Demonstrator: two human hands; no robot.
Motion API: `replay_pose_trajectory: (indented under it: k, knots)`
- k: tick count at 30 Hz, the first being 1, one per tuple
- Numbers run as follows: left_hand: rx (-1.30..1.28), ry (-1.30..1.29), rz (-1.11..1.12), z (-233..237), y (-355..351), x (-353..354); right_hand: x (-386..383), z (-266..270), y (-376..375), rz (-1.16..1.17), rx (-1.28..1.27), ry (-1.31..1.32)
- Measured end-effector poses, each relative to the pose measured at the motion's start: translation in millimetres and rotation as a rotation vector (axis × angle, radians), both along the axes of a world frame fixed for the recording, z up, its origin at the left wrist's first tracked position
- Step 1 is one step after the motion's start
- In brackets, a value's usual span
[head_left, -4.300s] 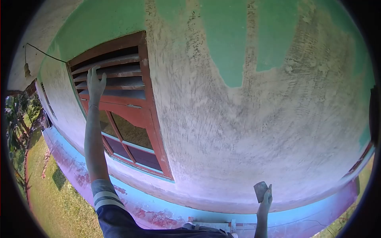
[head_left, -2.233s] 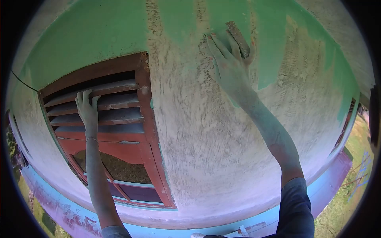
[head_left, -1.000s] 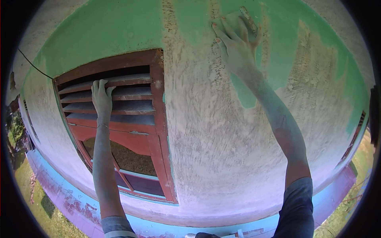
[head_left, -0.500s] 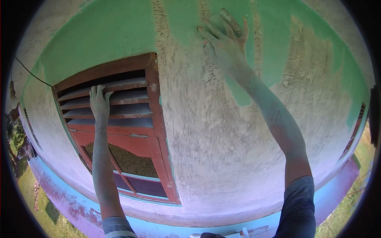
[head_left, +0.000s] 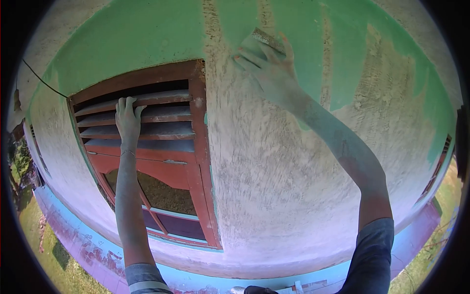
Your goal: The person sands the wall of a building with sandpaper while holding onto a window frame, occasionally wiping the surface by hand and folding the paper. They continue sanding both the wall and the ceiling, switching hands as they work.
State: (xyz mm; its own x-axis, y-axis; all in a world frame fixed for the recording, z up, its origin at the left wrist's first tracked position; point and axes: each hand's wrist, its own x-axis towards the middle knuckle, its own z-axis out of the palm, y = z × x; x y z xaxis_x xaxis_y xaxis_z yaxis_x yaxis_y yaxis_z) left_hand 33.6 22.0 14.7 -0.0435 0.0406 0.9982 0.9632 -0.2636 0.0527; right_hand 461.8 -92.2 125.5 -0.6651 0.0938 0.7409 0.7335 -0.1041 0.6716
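My left hand is up at the window, its fingers hooked over the edge of a wooden louver slat. Higher and to the right, my right hand lies against the wall with its fingers partly spread. Held flat to the green paint in that hand is a narrow, grey, speckled scraper; the palm and fingers hide part of it. Around and below it the wall shows bare, streaked plaster, with rough vertical strips running up into the green. Pale dust coats both forearms.
Beneath the louvers is a red-brown window frame with glass panes. A dark cable hangs at the left. Along the wall's foot runs a worn blue and purple ledge, with grass beyond. Another shuttered opening is at the far right.
The scraper and my right hand have moved down and left across the wall, and the scraper's tilt is flatter. My left hand keeps its hold on the slat. The view has shifted slightly.
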Motion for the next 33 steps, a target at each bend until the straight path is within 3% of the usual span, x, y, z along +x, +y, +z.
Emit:
replay_pose_trajectory:
  k: [2,4,6,9,12,15,18,21,24,29,33]
  knots:
    - [0.003,0.003,-0.002,0,0,0,11,22,11,-0.032,0.175,0.216]
    - [0.004,-0.008,-0.006,-3,-1,3,4,14,12,-0.049,0.177,0.206]
    - [0.036,0.002,-0.003,0,1,2,-17,-19,12,-0.033,0.032,-0.008]
    - [0.026,0.014,-0.014,0,1,-1,-4,-2,5,0.095,-0.018,0.010]
    - [0.029,0.005,-0.010,-1,1,0,30,32,45,0.361,0.054,0.377]
    - [0.058,0.012,-0.002,-1,7,-2,-16,-24,10,0.035,-0.007,0.055]
    - [0.034,0.020,0.013,-1,6,-4,-9,-12,-6,0.052,-0.045,0.041]
    - [0.071,0.015,-0.006,-2,7,-2,6,19,-4,0.027,0.174,0.320]
    - [0.076,0.006,0.004,-3,10,-3,-13,-23,-1,-0.085,0.080,0.215]
    - [0.091,0.000,-0.020,-6,10,-2,-19,-82,-8,-0.097,-0.053,0.353]
    - [0.077,0.007,-0.034,-4,10,-6,-22,-72,-1,-0.051,0.002,0.435]
